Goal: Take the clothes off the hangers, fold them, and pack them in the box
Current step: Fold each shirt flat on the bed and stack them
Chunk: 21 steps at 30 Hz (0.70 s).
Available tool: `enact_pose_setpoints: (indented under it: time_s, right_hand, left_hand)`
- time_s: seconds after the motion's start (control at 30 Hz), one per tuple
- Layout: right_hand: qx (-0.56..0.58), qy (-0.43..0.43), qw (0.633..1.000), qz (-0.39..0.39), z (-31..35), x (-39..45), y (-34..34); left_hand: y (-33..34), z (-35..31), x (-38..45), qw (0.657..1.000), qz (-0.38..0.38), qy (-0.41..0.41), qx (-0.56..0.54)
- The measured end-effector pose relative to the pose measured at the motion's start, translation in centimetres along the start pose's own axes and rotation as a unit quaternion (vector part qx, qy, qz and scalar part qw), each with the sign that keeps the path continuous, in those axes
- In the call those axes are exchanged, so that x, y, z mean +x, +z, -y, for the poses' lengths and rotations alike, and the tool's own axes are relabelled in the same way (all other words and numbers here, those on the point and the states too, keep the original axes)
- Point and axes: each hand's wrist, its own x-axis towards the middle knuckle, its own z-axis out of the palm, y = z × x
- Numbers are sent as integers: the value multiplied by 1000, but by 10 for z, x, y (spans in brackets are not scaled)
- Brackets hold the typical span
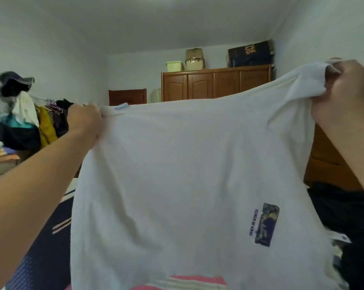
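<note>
both hands are raised and well apart, holding a white t-shirt (177, 174) spread out in the air in front of the camera: the left hand (85, 120) pinches its top edge beside a small blue label (121, 107), and the right hand (346, 84) grips a bunched corner higher up. the shirt hangs sideways, with a small dark print (265, 223) low on its right. behind it stand a wooden wardrobe (215, 85) with boxes (194, 59) on top, a rack of hanging clothes (49, 120) at left, and dark clothes (344, 208) lying at lower right.
</note>
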Motion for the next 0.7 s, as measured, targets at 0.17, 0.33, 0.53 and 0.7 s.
enact_pose_setpoints:
  time_s: [0.17, 0.33, 0.53, 0.7]
  right_hand:
    - [-229, -5, 972, -51, -71, 55, -17]
    - [-384, 159, 905, -85, -232, 73, -107]
    - [-489, 329, 798, 127, -369, -4, -204]
    - [-677, 362, 589, 253, -380, -133, -304]
  left_hand:
    - [51, 74, 20, 985, 99, -142, 21]
    - [102, 214, 8, 968, 141, -184, 92]
    - [137, 415, -31, 830, 394, -164, 360]
    - [58, 508, -152, 770, 398, -154, 474]
